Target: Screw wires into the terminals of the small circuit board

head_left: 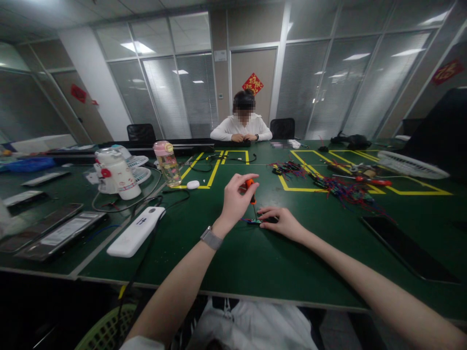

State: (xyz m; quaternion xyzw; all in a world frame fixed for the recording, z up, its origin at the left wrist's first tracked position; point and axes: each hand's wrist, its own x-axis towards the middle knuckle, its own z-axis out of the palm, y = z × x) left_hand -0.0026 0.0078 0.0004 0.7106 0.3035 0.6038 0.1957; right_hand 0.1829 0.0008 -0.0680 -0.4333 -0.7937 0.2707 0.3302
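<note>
Head view: left hand grips orange screwdriver, near upright, tip at small circuit board on green surface; right hand at board's edge, can't tell if pinching. Probably screwdriving step; next turn calls for steady board.

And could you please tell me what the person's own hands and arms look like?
The left hand is gloveless, with a grey watch at the wrist and a white sleeve lower down; the right hand is gloveless, its wrist unadorned.
</note>
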